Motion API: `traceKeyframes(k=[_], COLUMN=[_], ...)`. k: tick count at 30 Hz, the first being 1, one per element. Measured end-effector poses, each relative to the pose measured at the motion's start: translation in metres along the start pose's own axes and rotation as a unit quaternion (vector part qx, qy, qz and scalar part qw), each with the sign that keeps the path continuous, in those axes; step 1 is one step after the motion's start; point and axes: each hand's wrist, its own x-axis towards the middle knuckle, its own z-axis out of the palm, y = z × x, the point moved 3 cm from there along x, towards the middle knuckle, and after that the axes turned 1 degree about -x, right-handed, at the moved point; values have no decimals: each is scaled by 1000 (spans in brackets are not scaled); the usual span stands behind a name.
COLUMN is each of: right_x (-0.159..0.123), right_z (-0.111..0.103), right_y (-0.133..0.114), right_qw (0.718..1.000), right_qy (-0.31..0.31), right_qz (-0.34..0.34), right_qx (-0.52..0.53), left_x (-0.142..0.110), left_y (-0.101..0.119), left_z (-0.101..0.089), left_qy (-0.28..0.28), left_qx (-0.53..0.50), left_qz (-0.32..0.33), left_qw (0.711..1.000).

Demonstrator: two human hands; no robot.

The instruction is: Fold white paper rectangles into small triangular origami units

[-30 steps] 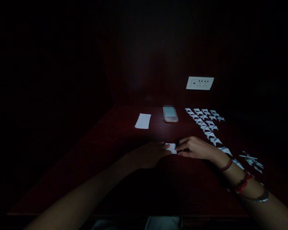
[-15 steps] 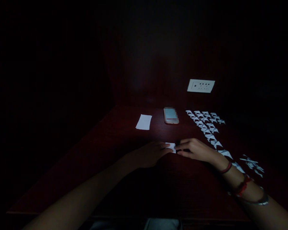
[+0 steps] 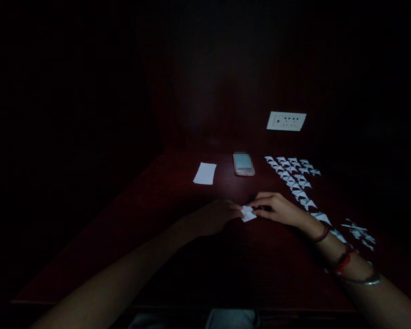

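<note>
A small folded piece of white paper (image 3: 249,214) lies on the dark red table between my hands. From the left, my left hand (image 3: 219,216) grips its edge with the fingertips. My right hand (image 3: 277,208) is at its right side, thumb and fingers closed in on that edge. Both hands are low, close to the tabletop. The underside of the paper and some fingertips are hidden. Beyond my right hand, several folded white paper pieces (image 3: 295,186) stand in rows.
A stack of white paper sheets (image 3: 205,173) lies at the back left. A phone (image 3: 244,163) with a blurred screen rests beside it. Thin paper scraps (image 3: 359,232) lie to the right of my right wrist. A wall socket (image 3: 287,121) sits above the table's back edge.
The small paper has turned and now sits at an angle, with more of its face showing. My right hand's fingers have shifted around its right edge.
</note>
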Motion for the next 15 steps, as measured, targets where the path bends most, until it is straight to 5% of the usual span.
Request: traceKeyframes(k=[15], right_x=[-1], right_z=[1], right_y=[7], right_qw=[994], right_qy=[-49], right_qz=[-14], right_qx=[97], left_x=[0], left_y=[-1], left_z=[-3], left_qy=[10], left_qx=[-50], left_qz=[15], left_qw=[999])
